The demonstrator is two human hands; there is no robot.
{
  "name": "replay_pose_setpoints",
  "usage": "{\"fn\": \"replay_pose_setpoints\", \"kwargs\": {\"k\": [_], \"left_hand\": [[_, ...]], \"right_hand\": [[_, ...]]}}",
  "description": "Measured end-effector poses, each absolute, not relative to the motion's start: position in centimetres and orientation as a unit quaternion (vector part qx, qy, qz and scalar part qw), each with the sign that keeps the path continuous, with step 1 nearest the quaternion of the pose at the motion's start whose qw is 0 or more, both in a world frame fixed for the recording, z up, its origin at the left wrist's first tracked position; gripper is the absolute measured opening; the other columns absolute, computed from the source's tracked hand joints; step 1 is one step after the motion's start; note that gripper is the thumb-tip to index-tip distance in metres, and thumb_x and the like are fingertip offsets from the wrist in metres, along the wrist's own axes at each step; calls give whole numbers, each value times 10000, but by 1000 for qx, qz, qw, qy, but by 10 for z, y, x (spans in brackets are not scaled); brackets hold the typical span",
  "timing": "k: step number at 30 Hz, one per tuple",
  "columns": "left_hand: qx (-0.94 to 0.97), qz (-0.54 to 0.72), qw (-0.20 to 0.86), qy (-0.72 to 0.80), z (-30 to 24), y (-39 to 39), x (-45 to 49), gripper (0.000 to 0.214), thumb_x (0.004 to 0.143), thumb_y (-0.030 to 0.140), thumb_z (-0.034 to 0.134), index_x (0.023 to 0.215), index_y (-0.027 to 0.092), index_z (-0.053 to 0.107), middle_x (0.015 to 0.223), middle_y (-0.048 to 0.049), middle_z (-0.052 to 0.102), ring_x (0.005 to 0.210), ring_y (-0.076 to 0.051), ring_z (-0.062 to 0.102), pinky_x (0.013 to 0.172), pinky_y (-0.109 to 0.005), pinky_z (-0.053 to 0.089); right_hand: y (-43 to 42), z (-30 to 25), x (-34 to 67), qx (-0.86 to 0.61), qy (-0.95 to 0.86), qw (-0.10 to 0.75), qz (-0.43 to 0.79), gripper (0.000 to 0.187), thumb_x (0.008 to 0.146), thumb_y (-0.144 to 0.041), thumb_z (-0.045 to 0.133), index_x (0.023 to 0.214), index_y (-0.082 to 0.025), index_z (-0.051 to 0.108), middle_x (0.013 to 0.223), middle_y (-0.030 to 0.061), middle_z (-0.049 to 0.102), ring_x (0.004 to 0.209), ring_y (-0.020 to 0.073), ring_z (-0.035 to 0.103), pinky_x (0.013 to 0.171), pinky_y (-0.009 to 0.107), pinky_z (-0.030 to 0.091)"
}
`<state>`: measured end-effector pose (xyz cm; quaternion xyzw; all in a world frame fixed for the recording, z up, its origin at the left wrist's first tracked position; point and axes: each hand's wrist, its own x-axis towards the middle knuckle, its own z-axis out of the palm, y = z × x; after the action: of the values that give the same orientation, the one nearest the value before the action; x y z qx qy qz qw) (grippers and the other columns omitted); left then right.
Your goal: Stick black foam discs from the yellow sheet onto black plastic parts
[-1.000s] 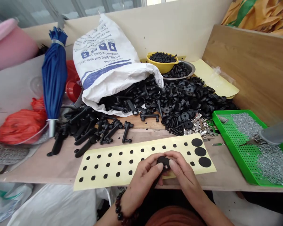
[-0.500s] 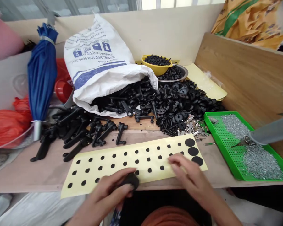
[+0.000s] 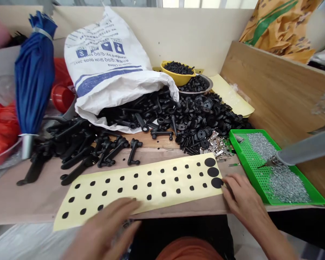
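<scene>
A pale yellow sheet lies slantwise along the table's front, bearing rows of small black squarish stickers and a column of large round ones at its right end. My right hand is at that end, thumb and forefinger closed at the rim of the lowest black round sticker. Over the sheet's front edge, my left hand is blurred, its fingers stretched out and thumb apart, with nothing seen between them. Its fingers cover a few of the small stickers.
Black crank handles spill from a white sack and lie at left. Round black parts are heaped behind the sheet. A green tray of small metal pieces stands right, a grey pointed tool above it. A blue umbrella leans left.
My right hand has moved right, from the small stickers to the lowest round one. My left hand has moved left and opened; the round black part it held is out of sight. The view has shifted slightly.
</scene>
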<state>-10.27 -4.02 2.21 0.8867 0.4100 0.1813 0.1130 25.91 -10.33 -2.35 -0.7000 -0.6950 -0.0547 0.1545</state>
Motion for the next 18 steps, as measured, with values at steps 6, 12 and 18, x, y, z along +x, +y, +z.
{"fn": "replay_pose_setpoints", "kwargs": {"k": [6, 12, 18], "left_hand": [[961, 102, 152, 209, 21, -31, 49, 285, 853, 184, 464, 1131, 199, 525, 1183, -82, 551, 1052, -232, 510, 884, -386, 458], [973, 63, 88, 202, 3, -24, 93, 213, 884, 257, 449, 1073, 179, 509, 1035, -77, 535, 903, -238, 485, 713, -379, 421], [974, 52, 67, 211, 0, -23, 96, 204, 893, 274, 439, 1075, 194, 485, 1050, -61, 503, 894, -225, 463, 701, -374, 394]], "right_hand": [[-99, -28, 259, -677, -715, 164, -59, 198, 873, -219, 428, 986, -138, 570, 956, 135, 594, 840, 268, 552, 724, 405, 470], [-98, -27, 253, -700, -685, 204, -21, 154, 859, -174, 410, 952, -157, 531, 960, 133, 582, 864, 272, 546, 757, 425, 462], [-97, -28, 258, -699, -665, 260, 24, 139, 876, -200, 407, 977, -189, 502, 983, 112, 566, 927, 248, 557, 791, 388, 482]]}}
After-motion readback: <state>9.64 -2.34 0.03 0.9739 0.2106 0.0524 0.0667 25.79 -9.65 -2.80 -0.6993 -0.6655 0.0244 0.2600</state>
